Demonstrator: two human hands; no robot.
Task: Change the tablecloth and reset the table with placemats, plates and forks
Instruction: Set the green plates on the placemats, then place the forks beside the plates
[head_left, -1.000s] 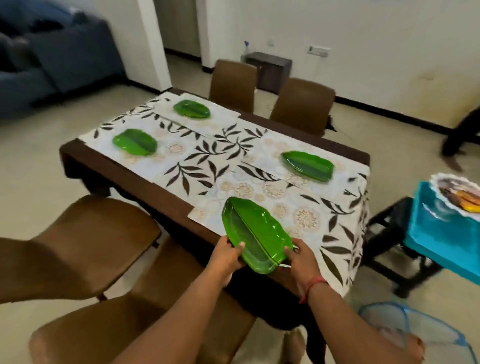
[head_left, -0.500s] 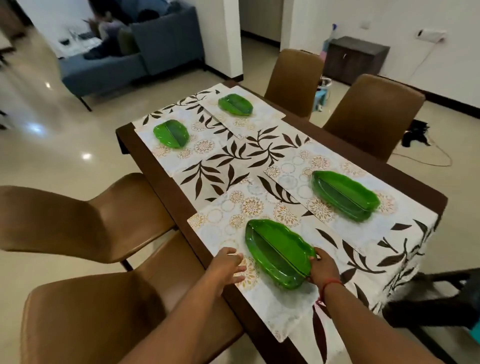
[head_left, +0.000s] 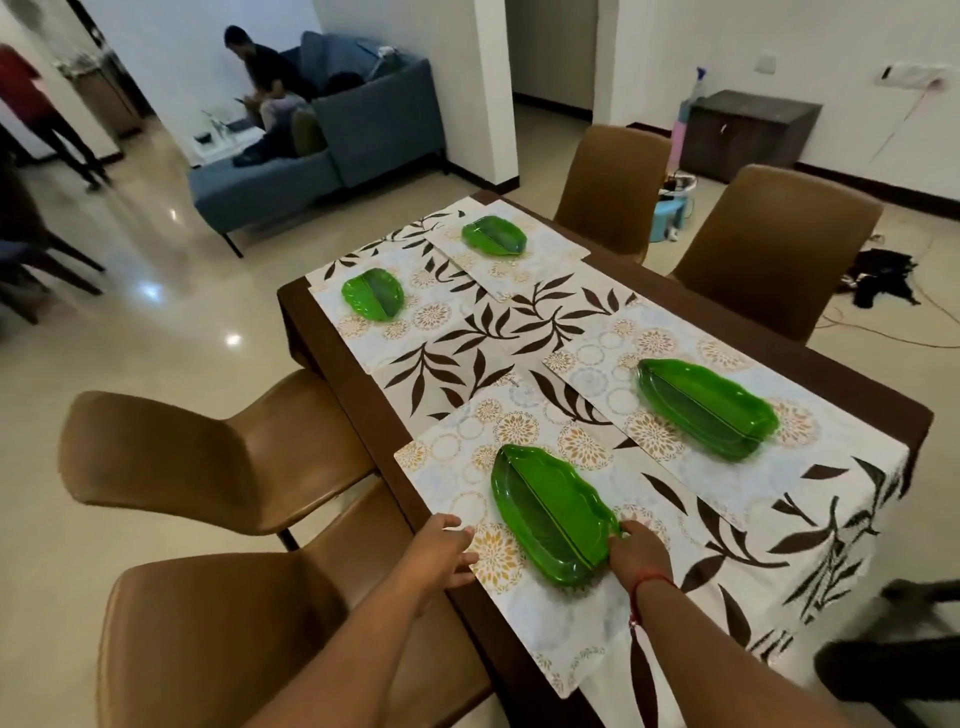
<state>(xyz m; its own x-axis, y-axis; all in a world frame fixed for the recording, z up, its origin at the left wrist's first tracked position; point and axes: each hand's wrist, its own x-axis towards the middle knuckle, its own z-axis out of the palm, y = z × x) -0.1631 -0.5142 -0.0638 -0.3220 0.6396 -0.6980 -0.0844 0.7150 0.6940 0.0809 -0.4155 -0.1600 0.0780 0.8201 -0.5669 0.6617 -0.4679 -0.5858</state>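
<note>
Near plate (head_left: 553, 514): flat on near placemat (head_left: 566, 618), nothing in it.
Right hand (head_left: 635, 551): fingers curled on plate's near rim.
Left hand (head_left: 441, 545): fingers relaxed, spread, resting at placemat's edge.
Other plates: one per placemat, bare.

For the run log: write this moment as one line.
stage: plates set, no forks visible | left hand: on near placemat edge | right hand: at near green plate rim, grip unclear
</note>
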